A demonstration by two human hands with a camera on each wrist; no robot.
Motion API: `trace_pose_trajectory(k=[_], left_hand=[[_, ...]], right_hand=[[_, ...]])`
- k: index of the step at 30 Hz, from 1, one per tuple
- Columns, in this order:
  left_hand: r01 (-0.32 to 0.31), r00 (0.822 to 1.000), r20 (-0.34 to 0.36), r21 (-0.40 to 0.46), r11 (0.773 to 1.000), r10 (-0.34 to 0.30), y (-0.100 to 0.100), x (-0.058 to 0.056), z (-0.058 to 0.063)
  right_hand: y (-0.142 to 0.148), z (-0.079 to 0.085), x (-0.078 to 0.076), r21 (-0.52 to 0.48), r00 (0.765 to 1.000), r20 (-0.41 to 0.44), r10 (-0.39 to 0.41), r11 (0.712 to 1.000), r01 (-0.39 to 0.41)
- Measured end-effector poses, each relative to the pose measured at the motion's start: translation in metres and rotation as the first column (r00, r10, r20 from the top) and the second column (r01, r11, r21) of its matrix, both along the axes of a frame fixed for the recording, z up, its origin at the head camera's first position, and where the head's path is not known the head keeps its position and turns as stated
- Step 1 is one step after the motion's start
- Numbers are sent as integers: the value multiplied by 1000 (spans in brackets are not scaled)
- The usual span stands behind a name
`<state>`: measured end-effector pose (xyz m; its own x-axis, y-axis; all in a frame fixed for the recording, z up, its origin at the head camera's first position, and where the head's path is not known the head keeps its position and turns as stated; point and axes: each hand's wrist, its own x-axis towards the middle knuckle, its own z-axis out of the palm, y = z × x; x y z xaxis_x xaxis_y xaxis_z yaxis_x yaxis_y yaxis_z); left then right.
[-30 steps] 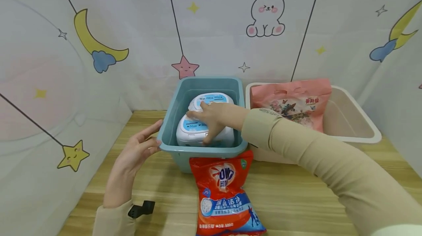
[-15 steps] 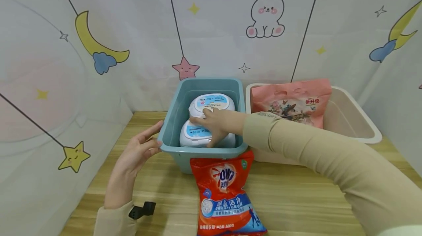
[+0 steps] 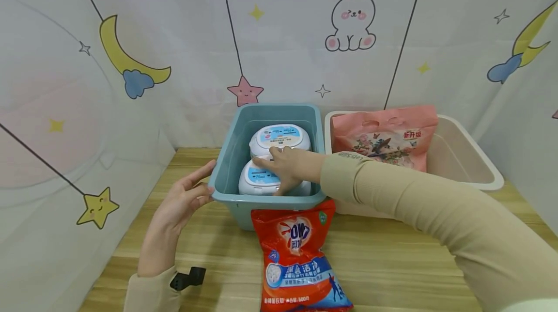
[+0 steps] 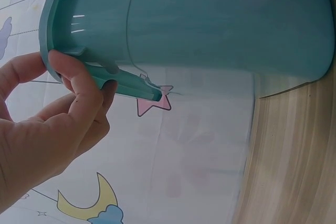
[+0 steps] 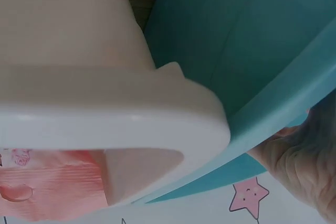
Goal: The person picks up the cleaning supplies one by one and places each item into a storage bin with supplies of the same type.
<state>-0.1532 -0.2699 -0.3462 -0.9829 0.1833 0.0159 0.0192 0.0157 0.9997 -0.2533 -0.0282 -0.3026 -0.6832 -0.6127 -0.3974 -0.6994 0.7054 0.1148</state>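
Observation:
Two white lidded plastic boxes with blue labels lie inside a teal bin, one behind the other. My right hand reaches over the bin's right side and grips the front box, thumb toward its near side and fingers across its lid. The rear box sits just beyond the fingers. At the bin's left rim, my left hand holds the edge; the left wrist view shows its fingers curled at the rim. The right wrist view catches only part of the right hand.
To the right stands a beige bin with a pink bag in it. A red and blue detergent bag leans against the teal bin's front on the wooden table. A printed curtain hangs behind.
The front box has shifted slightly to the right with my right hand, and more of the rear box's lid shows. My left hand keeps its place at the rim.

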Motion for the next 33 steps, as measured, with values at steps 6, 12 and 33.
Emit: trace_pose_trajectory(k=[6,12,33], left_hand=[[1,1000,-5,2,1000,-1,0,1,0],[5,1000,-9,5,1000,-5,-1,1,0],[-4,1000,5,-18,1000,4,1,0,0]], right_hand=[[-2,-2,2,-2,1000,-23,10,1000,-10],[-5,-2,7,27,999,-50,3,1000,-2],[-4,-9,12,106,990,-139,35,994,-20]])
